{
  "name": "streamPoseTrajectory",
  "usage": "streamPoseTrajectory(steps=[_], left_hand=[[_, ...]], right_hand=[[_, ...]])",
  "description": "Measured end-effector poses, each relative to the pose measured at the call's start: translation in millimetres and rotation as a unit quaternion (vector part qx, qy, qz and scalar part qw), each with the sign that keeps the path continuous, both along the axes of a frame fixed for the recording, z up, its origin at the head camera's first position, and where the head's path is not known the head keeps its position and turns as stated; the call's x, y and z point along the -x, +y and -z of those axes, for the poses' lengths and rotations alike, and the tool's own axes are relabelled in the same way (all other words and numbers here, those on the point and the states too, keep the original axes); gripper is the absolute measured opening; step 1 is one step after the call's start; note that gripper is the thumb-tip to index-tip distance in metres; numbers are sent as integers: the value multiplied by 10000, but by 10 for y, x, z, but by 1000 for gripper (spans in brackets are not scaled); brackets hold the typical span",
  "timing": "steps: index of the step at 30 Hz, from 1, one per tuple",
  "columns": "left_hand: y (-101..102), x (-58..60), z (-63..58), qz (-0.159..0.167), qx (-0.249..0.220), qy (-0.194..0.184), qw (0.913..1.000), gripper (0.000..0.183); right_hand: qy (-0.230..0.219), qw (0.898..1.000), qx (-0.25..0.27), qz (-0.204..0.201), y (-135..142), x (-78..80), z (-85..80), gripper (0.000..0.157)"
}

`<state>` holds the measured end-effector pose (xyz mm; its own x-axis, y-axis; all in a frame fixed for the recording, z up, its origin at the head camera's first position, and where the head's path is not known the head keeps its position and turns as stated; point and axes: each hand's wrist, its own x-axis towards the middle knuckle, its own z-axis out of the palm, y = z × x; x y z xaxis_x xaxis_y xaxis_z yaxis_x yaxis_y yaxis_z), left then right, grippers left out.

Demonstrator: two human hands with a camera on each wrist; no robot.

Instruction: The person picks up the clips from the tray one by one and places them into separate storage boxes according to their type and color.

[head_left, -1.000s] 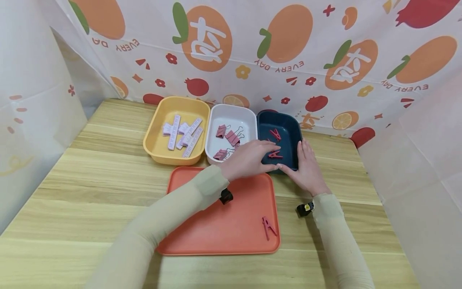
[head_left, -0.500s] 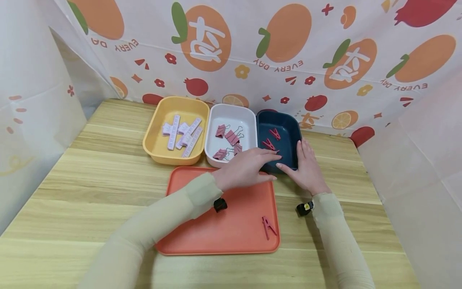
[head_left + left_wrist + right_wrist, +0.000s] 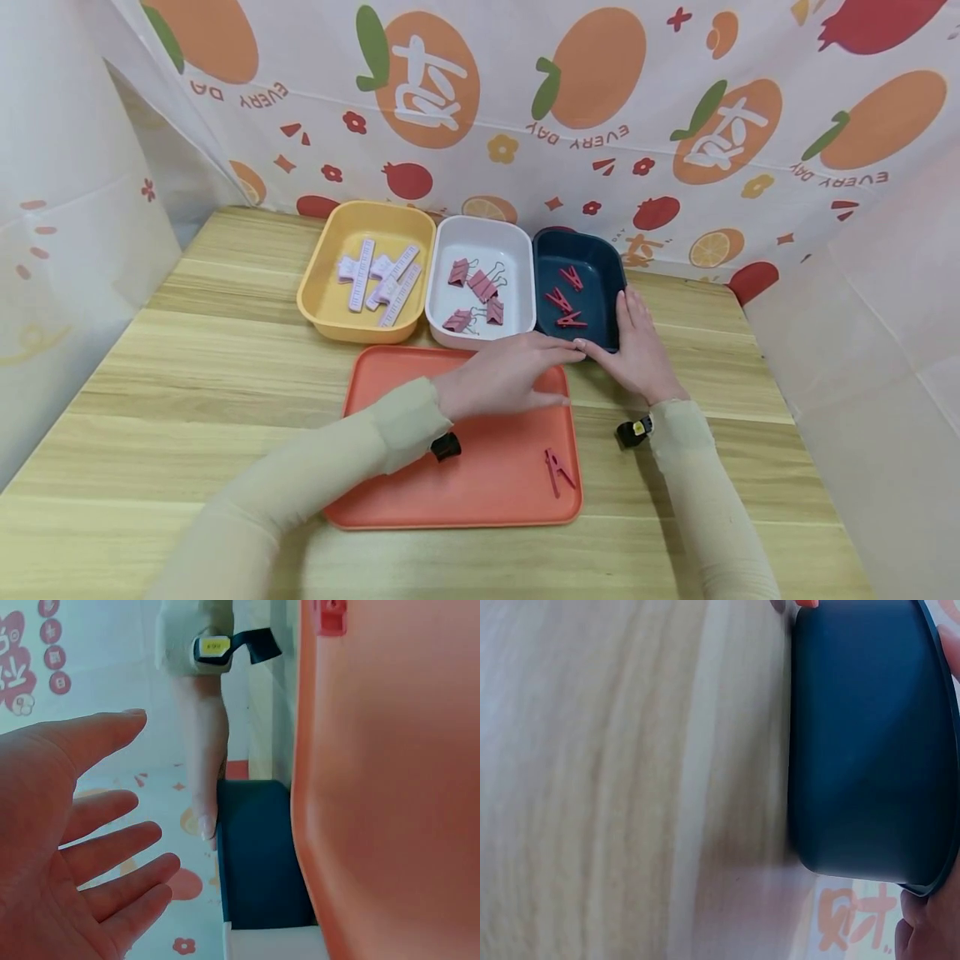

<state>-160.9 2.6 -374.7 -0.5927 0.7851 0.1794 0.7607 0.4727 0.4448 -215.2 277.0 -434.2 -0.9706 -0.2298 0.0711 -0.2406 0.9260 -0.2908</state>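
Observation:
My right hand (image 3: 643,358) rests on the near right corner of a dark blue bin (image 3: 598,287), thumb along the near rim and fingers straight along the right side. Three red clothespins (image 3: 572,278) lie inside this bin. Holding nothing, my left hand (image 3: 506,375) is over the orange tray (image 3: 450,492), its fingers extended toward the bin's near edge and the thumb spread apart. In the left wrist view the left hand's fingers (image 3: 120,855) are spread loosely. Another red clothespin (image 3: 558,473) lies at the tray's right side.
Left of the dark bin stands a white bin (image 3: 517,258) with several pink binder clips (image 3: 483,286). A yellow bin (image 3: 318,304) beside it contains several lilac ruler-marked clips (image 3: 362,275). A fruit-print curtain (image 3: 517,92) hangs close behind the bins on the wooden table (image 3: 187,400).
My left hand has drawn back from over the dark bin, toward me and left over the tray, uncovering the clothespins in the bin. My right hand has stayed at the bin's corner.

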Motion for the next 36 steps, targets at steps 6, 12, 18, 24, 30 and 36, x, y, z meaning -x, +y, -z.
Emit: streamPoseTrajectory(steps=[6,12,18,24,30,36], left_hand=[[2,-93,35,216,144,-87,9996,66],[12,-165,71,432,256,-165,9986,67],[14,-263,103,712,291,-95,9970,68],[26,-369,139,1125,435,-92,9927,65],[46,-442,193,1500,502,-82,9874,57],[57,-473,225,1733,628,-201,9827,46]], right_hand=[[-118,9999,37,66,-11,3,-3,120],[-127,9999,88,73,-5,10,4,119],[-119,9999,106,47,-6,7,2,119],[-136,9998,100,79,-9,-2,-1,119],[-102,9999,116,76,-3,3,5,118],[-147,9998,143,85,3,4,13,118]])
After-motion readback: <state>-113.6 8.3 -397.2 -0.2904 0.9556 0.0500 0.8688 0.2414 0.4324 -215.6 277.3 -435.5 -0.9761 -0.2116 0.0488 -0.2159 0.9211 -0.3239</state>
